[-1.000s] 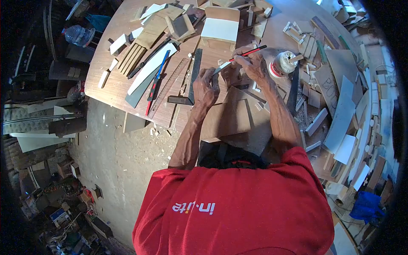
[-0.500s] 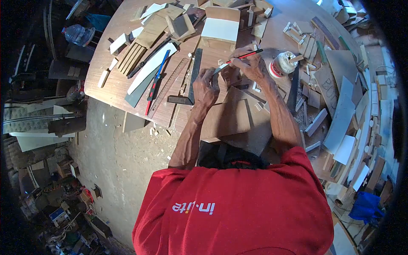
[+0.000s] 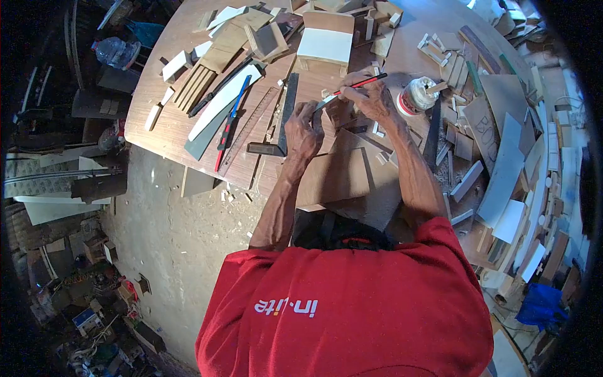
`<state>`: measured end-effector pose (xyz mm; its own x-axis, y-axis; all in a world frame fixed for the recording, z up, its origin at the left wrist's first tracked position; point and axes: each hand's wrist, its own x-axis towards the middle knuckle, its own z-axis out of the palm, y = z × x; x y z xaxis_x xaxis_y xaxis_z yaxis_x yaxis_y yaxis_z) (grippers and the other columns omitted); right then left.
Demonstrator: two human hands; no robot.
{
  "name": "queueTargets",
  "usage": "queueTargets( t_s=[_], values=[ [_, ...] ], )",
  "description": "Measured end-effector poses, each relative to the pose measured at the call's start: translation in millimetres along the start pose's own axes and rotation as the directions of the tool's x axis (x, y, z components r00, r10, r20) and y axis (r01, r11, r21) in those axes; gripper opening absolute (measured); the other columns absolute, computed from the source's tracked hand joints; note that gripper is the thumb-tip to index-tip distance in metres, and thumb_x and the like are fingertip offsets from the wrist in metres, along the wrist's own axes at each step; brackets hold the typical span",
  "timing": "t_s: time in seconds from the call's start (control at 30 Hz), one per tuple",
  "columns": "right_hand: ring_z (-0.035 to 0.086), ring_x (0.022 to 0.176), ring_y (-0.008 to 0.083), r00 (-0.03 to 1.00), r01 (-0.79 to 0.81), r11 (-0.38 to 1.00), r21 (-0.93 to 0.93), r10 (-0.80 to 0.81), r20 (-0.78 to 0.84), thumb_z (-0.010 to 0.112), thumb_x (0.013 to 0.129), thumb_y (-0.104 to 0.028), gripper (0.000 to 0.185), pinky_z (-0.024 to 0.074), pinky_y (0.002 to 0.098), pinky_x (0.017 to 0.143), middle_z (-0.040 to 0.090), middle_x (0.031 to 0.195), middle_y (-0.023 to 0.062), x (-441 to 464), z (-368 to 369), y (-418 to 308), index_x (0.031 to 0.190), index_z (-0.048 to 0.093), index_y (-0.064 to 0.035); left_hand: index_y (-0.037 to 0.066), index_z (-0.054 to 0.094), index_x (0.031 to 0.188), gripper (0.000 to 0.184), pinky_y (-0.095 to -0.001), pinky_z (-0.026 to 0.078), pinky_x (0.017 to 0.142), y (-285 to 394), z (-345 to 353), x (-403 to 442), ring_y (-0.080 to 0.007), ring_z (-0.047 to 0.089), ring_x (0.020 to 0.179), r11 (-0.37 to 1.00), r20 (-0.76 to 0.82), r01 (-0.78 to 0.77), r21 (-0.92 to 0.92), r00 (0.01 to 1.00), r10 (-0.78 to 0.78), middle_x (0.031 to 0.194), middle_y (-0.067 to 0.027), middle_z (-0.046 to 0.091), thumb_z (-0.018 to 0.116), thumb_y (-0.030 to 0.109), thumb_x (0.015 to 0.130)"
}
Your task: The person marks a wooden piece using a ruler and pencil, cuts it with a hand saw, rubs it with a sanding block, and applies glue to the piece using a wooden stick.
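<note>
In my right hand [image 3: 369, 97] is a slim red-and-black pencil [image 3: 370, 80], pinched between the fingers and slanting down to the left. Opposite it, my left hand [image 3: 304, 130] has its fingers closed on a small pale strip [image 3: 325, 100]; its lower end is covered by the fingers. The pencil's near end meets or nearly meets the strip; I cannot tell whether they touch. Just left of my left hand lies a dark try square [image 3: 291, 103]. To the right of my right hand stands a white glue jar [image 3: 416, 97] with a wooden stick across its mouth.
A red-and-blue cutter-like tool [image 3: 231, 122], a ruler [image 3: 254, 122] and a long white strip [image 3: 220, 103] lie on the left of the table [image 3: 157, 138]. A small white-topped wooden piece [image 3: 325, 44] stands behind my hands. Wood offcuts [image 3: 465, 144] crowd the right side.
Both hands keep nearly the same place and grip. The pencil has shifted very slightly.
</note>
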<state>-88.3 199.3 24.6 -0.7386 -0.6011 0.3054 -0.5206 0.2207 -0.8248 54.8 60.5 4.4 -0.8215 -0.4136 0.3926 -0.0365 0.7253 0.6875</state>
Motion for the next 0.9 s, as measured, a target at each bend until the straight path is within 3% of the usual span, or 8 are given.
queueTargets(
  t_s=[0.2, 0.27, 0.37, 0.47, 0.67, 0.8, 0.9],
  values=[
    [0.062, 0.073, 0.0180, 0.997, -0.069, 0.995, 0.069, 0.066, 0.041, 0.066, 0.077, -0.016, 0.015, 0.0473, 0.0334, 0.066, 0.067, 0.076, 0.0064, 0.3, -0.5, 1.7, 0.080, 0.069, -0.0019, -0.001, 0.064, 0.100, 0.015, -0.0354, 0.052, 0.065, 2.5, -1.2, -0.4, -0.0282, 0.065, 0.073, 1.000, -0.010, -0.001, -0.021, 1.000, 0.001, 0.089, -0.0156, 0.064, 0.061, 0.004, 0.086],
    [0.067, 0.083, 0.0227, 0.994, -0.084, 0.995, 0.055, 0.080, 0.072, 0.068, 0.078, -0.023, 0.022, 0.0516, 0.0364, 0.076, 0.071, 0.089, 0.0109, 0.6, -2.0, 5.4, 0.089, 0.072, -0.0053, -0.001, 0.065, 0.100, 0.015, -0.0354, 0.052, 0.065, 0.9, -0.2, -0.1, -0.0280, 0.065, 0.073, 1.000, -0.017, -0.006, -0.025, 1.000, 0.006, 0.089, -0.0155, 0.064, 0.061, 0.004, 0.086],
    [0.067, 0.085, 0.0230, 0.995, -0.070, 0.997, 0.020, 0.069, 0.069, 0.068, 0.077, -0.023, 0.022, 0.0515, 0.0367, 0.077, 0.071, 0.090, 0.0108, 1.0, -2.5, 4.6, 0.089, 0.072, -0.0053, -0.001, 0.065, 0.100, 0.015, -0.0354, 0.052, 0.065, -1.2, 1.9, -0.9, -0.0274, 0.065, 0.072, 1.000, -0.020, 0.000, -0.020, 1.000, 0.000, 0.089, -0.0154, 0.065, 0.061, 0.004, 0.087],
    [0.062, 0.074, 0.0184, 1.000, -0.013, 0.999, 0.053, 0.013, 0.001, 0.066, 0.078, -0.015, 0.013, 0.0483, 0.0339, 0.067, 0.067, 0.077, 0.0066, -0.7, -1.5, -4.4, 0.080, 0.068, -0.0018, -0.001, 0.065, 0.100, 0.015, -0.0353, 0.052, 0.064, -1.1, 2.0, -0.8, -0.0269, 0.066, 0.072, 1.000, -0.016, 0.012, -0.014, 1.000, -0.012, 0.088, -0.0152, 0.065, 0.060, 0.004, 0.087],
    [0.063, 0.077, 0.0173, 0.994, -0.099, 0.989, 0.112, 0.093, 0.063, 0.067, 0.079, -0.014, 0.012, 0.0485, 0.0332, 0.070, 0.067, 0.079, 0.0064, -0.1, -3.8, -7.4, 0.081, 0.068, -0.0028, -0.001, 0.066, 0.101, 0.016, -0.0350, 0.052, 0.064, 0.5, 1.9, -1.3, -0.0267, 0.066, 0.072, 1.000, -0.038, 0.007, -0.022, 0.999, -0.008, 0.089, -0.0147, 0.065, 0.060, 0.003, 0.087],
    [0.063, 0.074, 0.0164, 0.998, -0.057, 0.995, 0.085, 0.054, 0.037, 0.067, 0.079, -0.014, 0.011, 0.0488, 0.0322, 0.068, 0.067, 0.079, 0.0060, -1.3, -3.3, -5.4, 0.081, 0.068, -0.0029, 0.000, 0.066, 0.101, 0.016, -0.0351, 0.052, 0.064, 1.3, 0.9, -0.7, -0.0269, 0.066, 0.072, 1.000, -0.036, 0.003, -0.011, 0.999, -0.003, 0.089, -0.0146, 0.065, 0.059, 0.003, 0.087],
    [0.063, 0.078, 0.0183, 0.985, -0.157, 0.977, 0.146, 0.143, 0.100, 0.068, 0.078, -0.024, 0.022, 0.0497, 0.0354, 0.073, 0.069, 0.082, 0.0065, 0.3, -3.3, -3.1, 0.086, 0.070, -0.0044, 0.000, 0.066, 0.101, 0.016, -0.0356, 0.052, 0.065, 2.3, 0.4, -1.1, -0.0274, 0.066, 0.073, 1.000, -0.044, 0.001, -0.011, 0.999, -0.002, 0.090, -0.0146, 0.065, 0.059, 0.003, 0.087]
  ],
)
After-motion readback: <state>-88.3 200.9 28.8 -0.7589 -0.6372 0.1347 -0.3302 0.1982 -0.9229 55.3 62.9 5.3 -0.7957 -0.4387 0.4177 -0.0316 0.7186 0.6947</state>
